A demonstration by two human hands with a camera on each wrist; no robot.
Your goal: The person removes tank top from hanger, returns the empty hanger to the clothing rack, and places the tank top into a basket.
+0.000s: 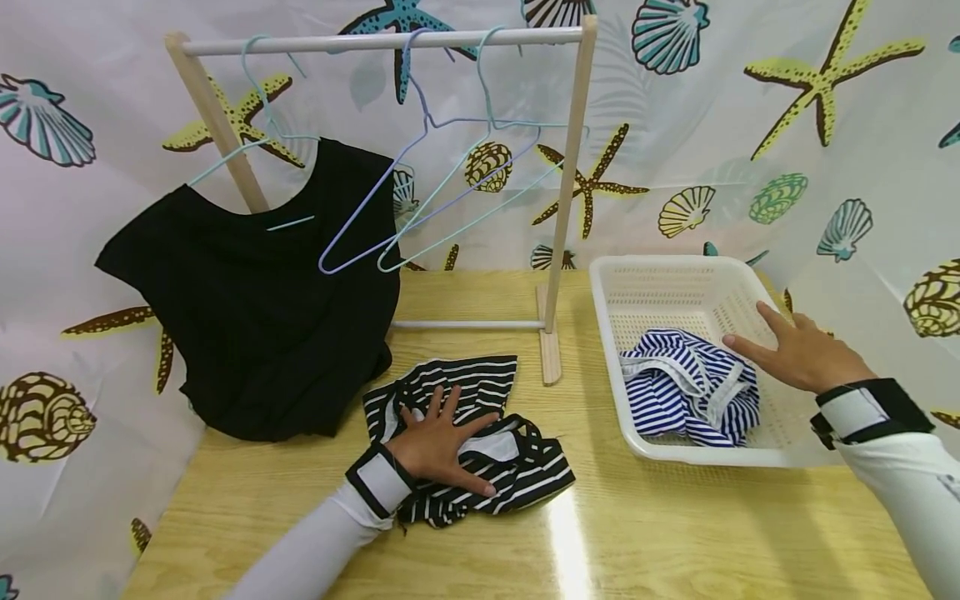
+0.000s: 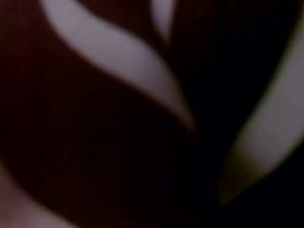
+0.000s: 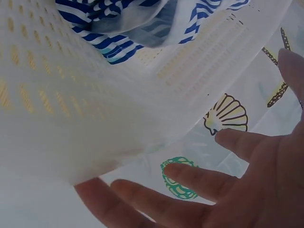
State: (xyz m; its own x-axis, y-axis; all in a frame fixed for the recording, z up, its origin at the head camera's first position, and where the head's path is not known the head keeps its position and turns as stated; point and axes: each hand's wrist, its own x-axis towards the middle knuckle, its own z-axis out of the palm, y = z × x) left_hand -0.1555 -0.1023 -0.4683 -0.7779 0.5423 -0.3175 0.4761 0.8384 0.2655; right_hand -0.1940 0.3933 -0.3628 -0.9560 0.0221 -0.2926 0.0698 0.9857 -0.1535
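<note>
My left hand (image 1: 438, 446) rests with spread fingers on a crumpled black-and-white striped garment (image 1: 480, 379) on the table. The left wrist view is filled by a blurred close-up of dark cloth with white stripes (image 2: 114, 47). Over the right side of a white plastic basket (image 1: 615, 375) is my right hand (image 1: 810, 354), its fingers apart and gripping nothing. One fingertip appears to meet the basket's edge in the right wrist view, though contact is hard to tell. Inside the basket lies a bunched blue-and-white striped garment (image 1: 686, 387).
Behind my left hand stands a rack with a white rail (image 1: 337, 43) and wooden posts. A black sleeveless top (image 1: 277, 308) hangs at its left, beside a purple hanger (image 1: 360, 212) and a mint hanger (image 1: 457, 162). A shell-patterned curtain (image 1: 847, 75) backs the wooden table (image 1: 675, 533).
</note>
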